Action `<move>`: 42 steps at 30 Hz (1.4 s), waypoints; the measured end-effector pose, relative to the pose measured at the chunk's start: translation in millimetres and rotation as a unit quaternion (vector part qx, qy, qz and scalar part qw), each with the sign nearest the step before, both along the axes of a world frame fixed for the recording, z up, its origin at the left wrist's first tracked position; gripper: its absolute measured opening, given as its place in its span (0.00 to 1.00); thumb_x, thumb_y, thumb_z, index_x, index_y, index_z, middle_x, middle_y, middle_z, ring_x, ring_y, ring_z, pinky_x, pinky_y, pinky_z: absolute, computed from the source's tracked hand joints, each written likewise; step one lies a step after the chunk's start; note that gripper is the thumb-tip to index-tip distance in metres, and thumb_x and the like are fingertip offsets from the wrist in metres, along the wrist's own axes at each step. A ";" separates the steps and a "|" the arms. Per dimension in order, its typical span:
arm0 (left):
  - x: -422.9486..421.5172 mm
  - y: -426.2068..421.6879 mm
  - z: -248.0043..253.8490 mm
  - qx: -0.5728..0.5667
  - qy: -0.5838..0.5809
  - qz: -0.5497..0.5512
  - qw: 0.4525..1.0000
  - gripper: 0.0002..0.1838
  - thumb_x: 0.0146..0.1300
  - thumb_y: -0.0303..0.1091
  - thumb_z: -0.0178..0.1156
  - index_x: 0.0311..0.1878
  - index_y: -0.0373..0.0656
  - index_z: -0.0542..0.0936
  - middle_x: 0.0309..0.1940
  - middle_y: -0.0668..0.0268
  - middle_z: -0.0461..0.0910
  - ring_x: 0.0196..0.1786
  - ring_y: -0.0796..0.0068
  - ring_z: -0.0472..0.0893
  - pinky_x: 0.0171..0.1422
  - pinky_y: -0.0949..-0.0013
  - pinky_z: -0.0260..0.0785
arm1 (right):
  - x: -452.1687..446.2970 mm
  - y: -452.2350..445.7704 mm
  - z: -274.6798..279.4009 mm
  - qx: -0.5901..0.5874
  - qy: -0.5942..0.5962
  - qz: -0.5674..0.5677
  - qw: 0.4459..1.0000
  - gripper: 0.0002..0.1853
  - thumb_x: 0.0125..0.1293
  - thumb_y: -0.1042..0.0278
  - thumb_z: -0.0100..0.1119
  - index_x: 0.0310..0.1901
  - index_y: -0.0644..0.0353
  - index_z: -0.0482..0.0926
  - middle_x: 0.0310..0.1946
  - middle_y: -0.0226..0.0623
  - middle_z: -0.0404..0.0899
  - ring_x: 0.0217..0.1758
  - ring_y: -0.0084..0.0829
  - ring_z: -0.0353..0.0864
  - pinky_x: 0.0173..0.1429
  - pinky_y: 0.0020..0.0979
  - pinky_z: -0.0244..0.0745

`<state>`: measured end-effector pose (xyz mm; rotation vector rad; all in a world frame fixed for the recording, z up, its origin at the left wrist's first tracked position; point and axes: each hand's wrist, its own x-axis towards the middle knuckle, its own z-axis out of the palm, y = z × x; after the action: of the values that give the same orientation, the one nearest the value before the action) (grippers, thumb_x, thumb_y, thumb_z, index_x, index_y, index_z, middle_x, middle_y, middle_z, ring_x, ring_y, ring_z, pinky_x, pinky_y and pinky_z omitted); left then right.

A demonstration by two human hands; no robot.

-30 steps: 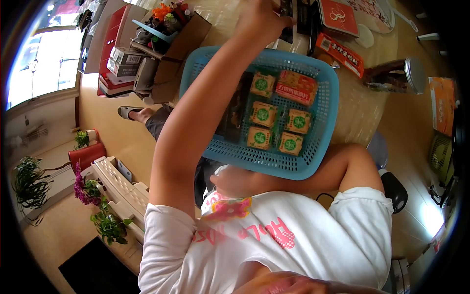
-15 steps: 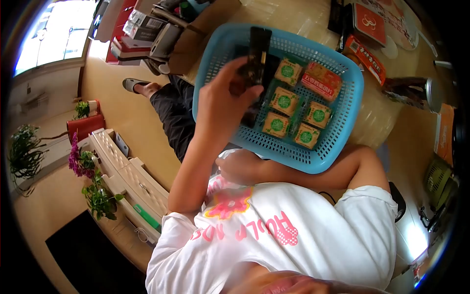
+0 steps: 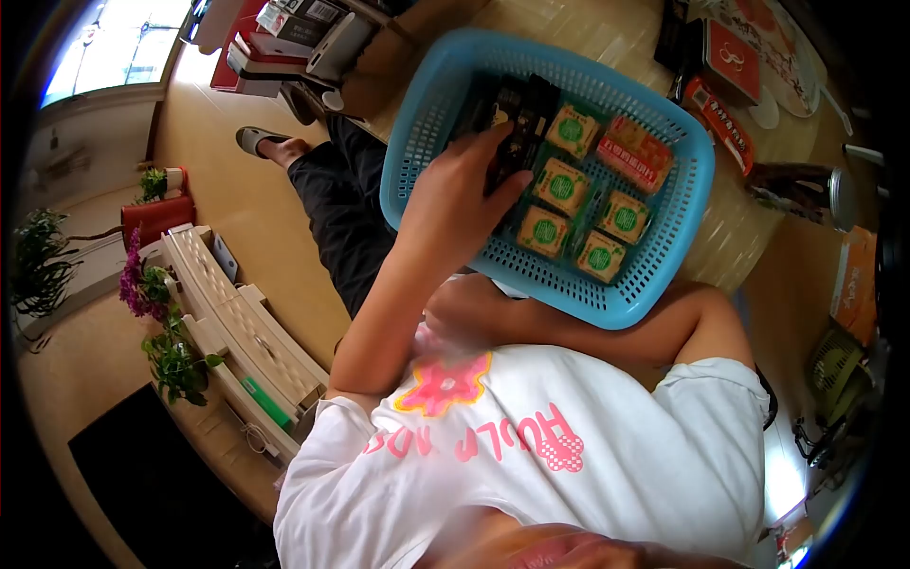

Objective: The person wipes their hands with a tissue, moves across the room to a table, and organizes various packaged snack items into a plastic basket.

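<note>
A light-blue plastic basket [image 3: 697, 190] with slotted walls stands on the table before me. Inside it my left hand [image 3: 455, 194] reaches over the dark, shiny packets [image 3: 533, 119] on the left side, its thumb and fingers closed around one. My palm covers much of that packet. Beside it lie several small square tan packs [image 3: 561, 185] with round green labels, and a red-and-tan pack [image 3: 635, 154] with printed characters. My right hand [image 3: 464, 311] is drawn in between my shirt and the basket's near side, blurred, its fingers not clear.
On the table's right are a red box [image 3: 732, 62], an orange-red packet [image 3: 718, 123] and a jar with a metal lid [image 3: 839, 199]. Boxes [image 3: 303, 24] are stacked at upper left. A cream cabinet [image 3: 251, 332] with potted plants [image 3: 178, 365] stands to the left.
The dark packet that stood up in my left hand now lies lower in the basket, alongside the other dark packets. My right hand stays near my shirt. The view has shifted slightly.
</note>
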<state>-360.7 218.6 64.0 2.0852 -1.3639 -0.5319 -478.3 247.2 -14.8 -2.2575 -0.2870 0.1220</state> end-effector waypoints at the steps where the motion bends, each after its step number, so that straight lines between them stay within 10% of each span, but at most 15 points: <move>1: -0.2 0.3 -0.5 -0.003 -0.001 -0.001 1.000 0.28 0.64 0.36 0.71 0.65 0.35 0.77 0.35 0.55 0.80 0.33 0.63 0.79 0.42 0.63 0.74 | -0.2 0.3 -0.1 -0.008 0.001 0.004 1.000 0.08 0.67 0.65 0.59 0.39 0.61 0.78 0.21 0.44 0.81 0.24 0.42 0.84 0.32 0.44 0.77; 42: 1.1 1.7 -4.5 -0.023 -0.017 -0.010 1.000 0.27 0.69 0.40 0.68 0.66 0.35 0.77 0.35 0.54 0.80 0.32 0.60 0.80 0.40 0.61 0.74 | -1.0 13.3 -16.4 0.024 -0.014 -0.036 0.999 0.08 0.67 0.64 0.60 0.37 0.59 0.78 0.20 0.42 0.80 0.22 0.40 0.84 0.28 0.42 0.76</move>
<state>-359.6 220.3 59.5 2.0540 -1.4053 -0.4699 -479.4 260.5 -31.2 -2.2204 -0.2197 0.0459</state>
